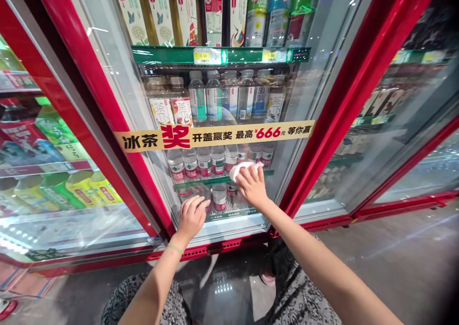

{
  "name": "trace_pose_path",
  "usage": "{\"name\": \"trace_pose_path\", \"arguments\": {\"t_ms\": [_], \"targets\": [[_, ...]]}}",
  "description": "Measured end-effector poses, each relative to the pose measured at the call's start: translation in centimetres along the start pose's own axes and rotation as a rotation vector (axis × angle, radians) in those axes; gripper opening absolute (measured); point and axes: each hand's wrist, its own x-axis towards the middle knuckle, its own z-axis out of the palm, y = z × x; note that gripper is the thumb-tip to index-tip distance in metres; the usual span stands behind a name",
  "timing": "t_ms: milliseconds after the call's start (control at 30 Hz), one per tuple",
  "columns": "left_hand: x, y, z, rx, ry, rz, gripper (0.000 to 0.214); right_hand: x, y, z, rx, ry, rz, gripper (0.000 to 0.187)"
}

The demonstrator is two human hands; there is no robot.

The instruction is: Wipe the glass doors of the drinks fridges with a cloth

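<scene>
My right hand presses a white cloth against the glass door of a red-framed drinks fridge, just below a yellow printed strip. The fingers lie over the cloth, which sticks out above and beside them. Lower and to the left, my left hand is at the same door with its fingers loosely spread and nothing in them. Whether its fingertips touch the glass I cannot tell. Behind the door stand rows of bottles, among them water bottles with red and white labels.
Red door frames rise on both sides. Another fridge with coloured bottles is at the left, and more glass doors run along the right. Below is a shiny grey floor, with my patterned trousers close to the fridge base.
</scene>
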Motion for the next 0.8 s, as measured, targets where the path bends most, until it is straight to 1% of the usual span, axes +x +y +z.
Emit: {"name": "trace_pose_path", "arguments": {"t_ms": [33,67,100,133,167,233,267,300,333,367,400,500,533,567,600,633,700,733,767,800], "targets": [[0.2,0.2,0.1,0.016,0.008,0.028,0.044,-1.8,0.0,0.4,0.005,-0.032,-0.056,0.039],[0.3,0.4,0.3,0.033,0.015,0.049,0.047,-2.9,0.2,0.6,0.006,-0.054,-0.097,0.038],[0.4,0.5,0.4,0.047,0.021,0.061,0.049,-3.1,0.6,0.6,0.002,-0.065,-0.11,0.038],[0.5,0.7,0.5,0.059,0.024,0.069,0.05,-2.3,1.4,0.3,-0.007,-0.061,-0.093,0.039],[0.5,0.8,0.7,0.069,0.027,0.073,0.051,-0.9,2.3,-0.1,-0.023,-0.033,-0.044,0.042],[0.5,0.9,1.0,0.085,0.024,0.076,0.052,2.7,4.3,-1.1,-0.057,0.037,0.09,0.048],[0.4,0.9,1.2,0.094,0.02,0.08,0.052,4.2,5.0,-1.5,-0.069,0.061,0.118,0.051],[0.4,1.0,1.3,0.103,0.015,0.085,0.052,5.0,5.6,-1.8,-0.081,0.086,0.125,0.051],[0.4,1.1,1.4,0.111,0.011,0.092,0.053,5.1,5.8,-1.8,-0.094,0.108,0.132,0.051],[0.4,1.2,1.5,0.116,0.011,0.099,0.053,4.3,5.7,-1.6,-0.106,0.13,0.137,0.049],[0.5,1.2,1.5,0.116,0.012,0.106,0.053,2.8,5.4,-1.2,-0.114,0.153,0.143,0.047],[1.1,1.6,1.3,0.094,0.004,0.151,0.055,-2.8,4.2,0.1,-0.099,0.203,0.142,0.042],[1.5,1.7,1.2,0.085,-0.005,0.173,0.055,-4.0,4.2,0.4,-0.088,0.201,0.122,0.042],[2.0,1.9,1.2,0.08,-0.015,0.191,0.055,-4.4,4.4,0.4,-0.075,0.196,0.117,0.042],[2.6,2.1,1.2,0.078,-0.022,0.201,0.055,-4.1,5.0,0.3,-0.063,0.19,0.135,0.044],[3.2,2.4,1.2,0.08,-0.025,0.201,0.054,-3.0,5.9,-0.1,-0.054,0.186,0.173,0.046],[4.6,3.1,1.5,0.09,-0.017,0.178,0.054,0.3,8.0,-1.1,-0.03,0.205,0.273,0.052],[5.3,3.5,1.7,0.094,-0.014,0.162,0.053,1.8,8.9,-1.6,-0.024,0.211,0.293,0.054],[5.9,3.9,1.9,0.097,-0.011,0.147,0.052,3.0,9.6,-1.9,-0.02,0.206,0.306,0.054],[6.4,4.4,2.1,0.096,-0.01,0.137,0.051,3.5,10.0,-2.1,-0.017,0.201,0.321,0.055]]}}
